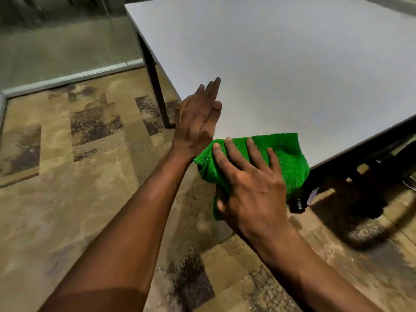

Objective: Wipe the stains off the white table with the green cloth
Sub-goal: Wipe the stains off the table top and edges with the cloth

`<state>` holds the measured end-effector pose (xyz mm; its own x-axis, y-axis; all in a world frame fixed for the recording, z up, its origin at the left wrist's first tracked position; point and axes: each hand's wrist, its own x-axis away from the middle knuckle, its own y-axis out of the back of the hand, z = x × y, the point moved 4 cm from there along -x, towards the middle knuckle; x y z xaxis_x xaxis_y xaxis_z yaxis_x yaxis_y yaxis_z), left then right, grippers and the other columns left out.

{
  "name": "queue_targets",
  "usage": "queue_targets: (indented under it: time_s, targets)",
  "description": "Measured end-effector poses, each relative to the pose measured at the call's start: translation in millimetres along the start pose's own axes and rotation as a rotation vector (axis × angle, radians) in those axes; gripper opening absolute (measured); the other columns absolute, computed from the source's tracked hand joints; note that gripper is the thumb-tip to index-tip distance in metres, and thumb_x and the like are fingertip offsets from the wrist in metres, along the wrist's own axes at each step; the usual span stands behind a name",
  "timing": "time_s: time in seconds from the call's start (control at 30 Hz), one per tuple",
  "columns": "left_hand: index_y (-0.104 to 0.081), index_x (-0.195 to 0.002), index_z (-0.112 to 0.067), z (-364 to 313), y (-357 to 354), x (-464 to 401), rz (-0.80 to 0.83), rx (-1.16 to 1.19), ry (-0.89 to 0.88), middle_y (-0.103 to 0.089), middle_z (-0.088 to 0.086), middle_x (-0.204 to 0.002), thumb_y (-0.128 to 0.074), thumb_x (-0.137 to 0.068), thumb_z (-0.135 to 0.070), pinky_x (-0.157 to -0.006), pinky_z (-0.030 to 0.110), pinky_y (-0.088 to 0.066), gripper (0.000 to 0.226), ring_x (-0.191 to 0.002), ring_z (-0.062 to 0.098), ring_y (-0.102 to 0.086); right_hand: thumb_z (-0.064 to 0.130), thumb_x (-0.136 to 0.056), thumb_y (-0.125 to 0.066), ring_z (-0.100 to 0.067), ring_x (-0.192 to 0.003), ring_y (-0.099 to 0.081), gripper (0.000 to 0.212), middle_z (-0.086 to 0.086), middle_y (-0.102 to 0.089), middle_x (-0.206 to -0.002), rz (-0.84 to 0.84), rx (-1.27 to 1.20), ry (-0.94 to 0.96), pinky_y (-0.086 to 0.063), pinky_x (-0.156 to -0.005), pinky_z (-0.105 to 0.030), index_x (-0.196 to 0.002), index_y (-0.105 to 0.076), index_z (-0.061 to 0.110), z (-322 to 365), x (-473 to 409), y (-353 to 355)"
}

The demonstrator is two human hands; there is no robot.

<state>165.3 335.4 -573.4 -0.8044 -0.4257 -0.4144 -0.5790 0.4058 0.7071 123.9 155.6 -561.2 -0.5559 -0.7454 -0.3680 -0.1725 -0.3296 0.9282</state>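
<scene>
The white table (281,64) fills the upper right of the head view, and I see no distinct stains on its surface. A bunched green cloth (286,158) covers the table's near corner and hangs over its edge. My right hand (249,185) grips the cloth, fingers spread across its top and thumb underneath. My left hand (198,122) is held flat with fingers straight and together, just left of the cloth at the table's left edge, holding nothing. The table's near corner is hidden under the cloth.
A dark table leg (155,86) stands under the left edge. Patterned brown carpet (90,176) covers the floor. A glass partition with a metal base rail (67,77) runs along the upper left. Dark chair parts and a caster (298,207) sit under the table's near right edge.
</scene>
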Motion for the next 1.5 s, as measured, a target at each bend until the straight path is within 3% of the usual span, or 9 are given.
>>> queue_targets:
  time_s: [0.13, 0.33, 0.53, 0.73, 0.97, 1.07, 1.2, 1.37, 1.5]
  targets:
    - [-0.024, -0.159, -0.025, 0.3, 3.4, 3.7, 0.062, -0.005, 0.006, -0.032, 0.001, -0.164, -0.015, -0.099, -0.053, -0.124, 0.047, -0.018, 0.067, -0.154, 0.017, -0.025, 0.017, -0.076, -0.081, -0.034, -0.13, -0.061, 0.05, -0.005, -0.068, -0.136, -0.233, -0.157, 0.208, -0.048, -0.107, -0.055, -0.125, -0.073, 0.019, 1.5, 10.2, -1.3]
    - [-0.025, -0.159, -0.027, -4.6, 8.3, 7.5, 0.039, 0.004, 0.027, -0.033, 0.001, -0.164, -0.016, -0.099, -0.055, -0.125, 0.042, -0.016, 0.067, -0.153, 0.014, -0.025, 0.061, -0.093, -0.051, -0.031, -0.143, -0.048, 0.059, -0.004, -0.054, -0.151, -0.222, -0.069, 0.528, -0.041, -0.11, -0.056, -0.14, -0.061, 0.026, -76.4, 25.9, -5.4]
    - [-0.026, -0.159, -0.023, -5.5, 4.9, 7.1, 0.006, 0.06, -0.001, -0.046, 0.01, -0.156, -0.018, -0.1, -0.051, -0.121, 0.047, -0.023, 0.066, -0.144, 0.023, -0.04, 0.067, -0.1, -0.031, -0.03, -0.14, -0.051, 0.068, -0.007, -0.062, -0.143, -0.381, -0.186, 0.131, -0.035, -0.113, -0.06, -0.133, -0.067, 0.02, -122.0, 12.3, -9.2]
    - [-0.03, -0.158, -0.021, -4.3, 5.0, 6.2, 0.025, 0.043, -0.001, -0.056, 0.015, -0.144, -0.018, -0.099, -0.051, -0.12, 0.046, -0.024, 0.067, -0.14, 0.026, -0.045, 0.053, -0.099, -0.051, -0.047, -0.146, -0.032, 0.044, -0.012, -0.062, -0.139, -0.604, -0.546, -0.498, -0.021, -0.119, -0.065, -0.12, -0.072, 0.02, -81.3, 16.1, -16.0]
    - [-0.03, -0.158, -0.021, -1.0, 2.6, 3.8, -0.012, 0.036, -0.052, -0.055, 0.012, -0.146, -0.016, -0.104, -0.052, -0.115, 0.051, -0.032, 0.064, -0.136, 0.028, -0.048, 0.028, -0.082, -0.071, -0.038, -0.157, 0.013, 0.053, 0.001, -0.037, -0.162, -0.331, -0.598, -0.476, -0.003, -0.127, -0.059, -0.134, -0.066, 0.032, 13.9, 37.8, -10.0]
    - [-0.029, -0.158, -0.023, 4.8, 2.3, 1.3, -0.023, -0.002, -0.035, -0.052, 0.01, -0.15, -0.01, -0.102, -0.059, -0.117, 0.045, -0.028, 0.069, -0.14, 0.027, -0.044, 0.046, -0.093, -0.062, -0.035, -0.155, 0.023, 0.055, 0.006, -0.018, -0.17, -0.236, -0.582, -0.402, -0.003, -0.125, -0.059, -0.146, -0.052, 0.038, -2.3, 38.1, -3.3]
    - [-0.032, -0.158, -0.02, 2.0, 0.5, -1.8, -0.019, -0.026, -0.06, -0.058, 0.013, -0.14, -0.018, -0.103, -0.049, -0.113, 0.049, -0.033, 0.064, -0.133, 0.033, -0.049, 0.056, -0.087, -0.057, -0.024, -0.155, 0.023, 0.061, 0.011, -0.02, -0.169, -0.196, -0.628, -0.624, 0.012, -0.119, -0.015, -0.146, -0.053, 0.039, -76.6, 4.9, 4.3]
    - [-0.036, -0.156, -0.017, -3.1, 3.9, 1.3, -0.041, 0.012, -0.044, -0.062, 0.014, -0.134, -0.025, -0.102, -0.042, -0.111, 0.052, -0.035, 0.061, -0.128, 0.032, -0.053, 0.074, -0.088, -0.028, -0.035, -0.156, 0.018, 0.072, 0.009, -0.005, -0.172, 0.202, -0.208, -0.589, 0.008, -0.114, -0.077, -0.156, -0.023, 0.051, -102.2, -24.7, 7.8]
    - [-0.037, -0.155, -0.016, -1.9, 3.9, 2.4, 0.011, 0.029, -0.029, -0.062, 0.015, -0.133, -0.028, -0.102, -0.038, -0.106, 0.058, -0.039, 0.058, -0.125, 0.033, -0.056, 0.077, -0.089, -0.013, -0.04, -0.156, 0.014, 0.08, 0.0, 0.007, -0.172, 0.339, -0.053, -0.195, 0.004, -0.116, -0.078, -0.16, -0.002, 0.042, -39.0, -32.7, 7.1]
